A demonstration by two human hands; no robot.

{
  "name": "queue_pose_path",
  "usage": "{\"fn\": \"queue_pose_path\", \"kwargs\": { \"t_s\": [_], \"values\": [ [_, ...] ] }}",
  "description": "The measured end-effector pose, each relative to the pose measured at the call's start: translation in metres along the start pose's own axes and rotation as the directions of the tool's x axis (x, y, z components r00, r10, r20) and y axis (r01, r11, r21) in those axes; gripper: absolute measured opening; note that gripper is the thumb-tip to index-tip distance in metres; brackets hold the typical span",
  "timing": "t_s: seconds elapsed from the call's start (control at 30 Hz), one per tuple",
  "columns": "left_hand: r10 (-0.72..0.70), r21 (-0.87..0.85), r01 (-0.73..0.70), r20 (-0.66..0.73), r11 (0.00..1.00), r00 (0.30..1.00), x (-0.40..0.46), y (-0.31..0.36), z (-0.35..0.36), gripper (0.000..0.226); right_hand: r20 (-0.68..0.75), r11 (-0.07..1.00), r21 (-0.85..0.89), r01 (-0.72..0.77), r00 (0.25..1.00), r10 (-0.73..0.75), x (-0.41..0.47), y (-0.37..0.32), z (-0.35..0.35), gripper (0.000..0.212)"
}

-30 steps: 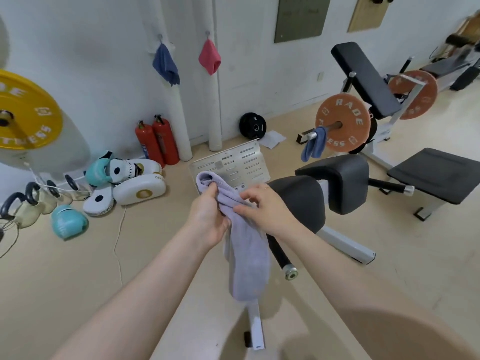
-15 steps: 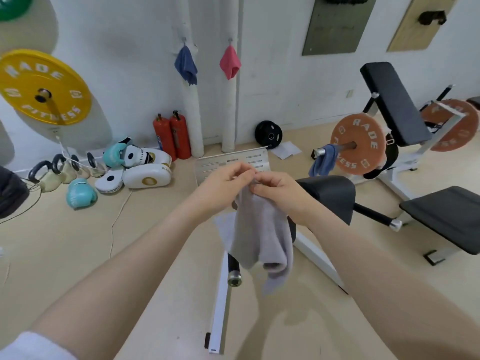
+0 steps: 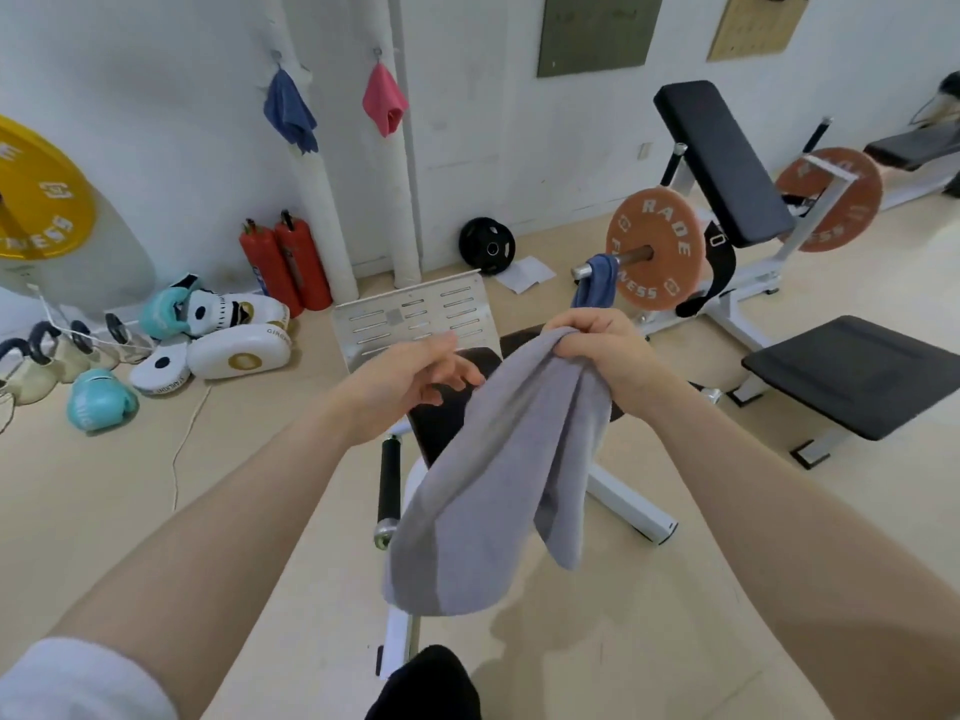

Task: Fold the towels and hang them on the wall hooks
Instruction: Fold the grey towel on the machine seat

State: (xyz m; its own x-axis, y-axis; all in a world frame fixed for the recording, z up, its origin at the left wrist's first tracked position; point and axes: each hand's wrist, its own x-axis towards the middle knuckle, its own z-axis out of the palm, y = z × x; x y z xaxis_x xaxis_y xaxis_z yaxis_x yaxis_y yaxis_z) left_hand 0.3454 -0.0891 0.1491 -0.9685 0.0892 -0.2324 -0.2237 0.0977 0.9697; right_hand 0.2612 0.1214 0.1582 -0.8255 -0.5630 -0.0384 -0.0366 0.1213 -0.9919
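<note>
Head view, looking down over two bare forearms in a gym. Right hand (image 3: 605, 356) grips the bunched top of a grey towel (image 3: 498, 475), fingers curled over the fold; the cloth hangs down in two lobes above a black bench pad (image 3: 441, 413). Left hand (image 3: 410, 387) sits just beside the towel, fingers loosely curled, holding nothing. On the far wall, a blue towel (image 3: 288, 114) and a pink towel (image 3: 384, 103) hang from hooks. Another blue towel (image 3: 595, 288) drapes over a barbell sleeve.
</note>
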Motion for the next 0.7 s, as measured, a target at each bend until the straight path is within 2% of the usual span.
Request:
{"fn": "queue_pose_path", "kwargs": {
  "t_s": [0.07,0.13,0.2,0.27,0.37,0.47,0.5,0.53,0.7],
  "values": [
    [-0.076,0.114,0.065,0.100,0.991,0.992,0.008,-0.006,0.000,0.034,-0.072,0.997,0.071,-0.004,0.997,0.009,0.004,0.005,-0.018,0.033],
    [-0.085,0.212,0.060,0.110,0.975,0.990,0.025,-0.011,0.009,0.011,0.036,1.000,-0.007,-0.031,0.999,0.031,0.011,0.006,-0.023,0.034],
    [-0.042,0.225,0.016,0.113,0.974,0.993,0.047,-0.014,0.022,0.030,0.092,0.970,-0.238,-0.046,0.993,0.069,0.024,0.010,-0.019,0.030],
    [-0.003,0.238,-0.032,0.143,0.971,0.990,0.073,-0.016,0.032,0.039,-0.001,0.926,-0.376,-0.028,1.000,0.030,0.040,0.016,-0.016,0.025],
    [0.060,0.260,-0.082,0.093,0.962,0.994,0.113,-0.017,0.035,0.036,-0.087,0.915,-0.403,-0.002,0.996,-0.036,0.066,0.025,-0.025,0.021],
    [0.080,0.267,-0.107,0.108,0.958,0.991,0.150,-0.007,0.031,0.010,-0.112,0.881,-0.473,-0.014,0.993,-0.044,0.094,0.030,-0.051,0.014],
    [0.072,0.265,-0.104,0.126,0.959,0.989,0.162,-0.005,0.029,0.008,-0.119,0.859,-0.511,-0.039,0.993,-0.025,0.104,0.032,-0.062,0.009],
    [0.072,0.273,-0.109,0.142,0.956,0.987,0.173,-0.004,0.028,0.016,-0.134,0.834,-0.546,-0.080,0.991,0.008,0.115,0.036,-0.072,0.005],
    [0.060,0.451,-0.132,0.171,0.883,0.983,0.226,-0.003,0.020,0.021,-0.270,0.754,-0.596,-0.278,0.953,0.138,0.163,0.059,-0.112,0.032]
  ]
}}
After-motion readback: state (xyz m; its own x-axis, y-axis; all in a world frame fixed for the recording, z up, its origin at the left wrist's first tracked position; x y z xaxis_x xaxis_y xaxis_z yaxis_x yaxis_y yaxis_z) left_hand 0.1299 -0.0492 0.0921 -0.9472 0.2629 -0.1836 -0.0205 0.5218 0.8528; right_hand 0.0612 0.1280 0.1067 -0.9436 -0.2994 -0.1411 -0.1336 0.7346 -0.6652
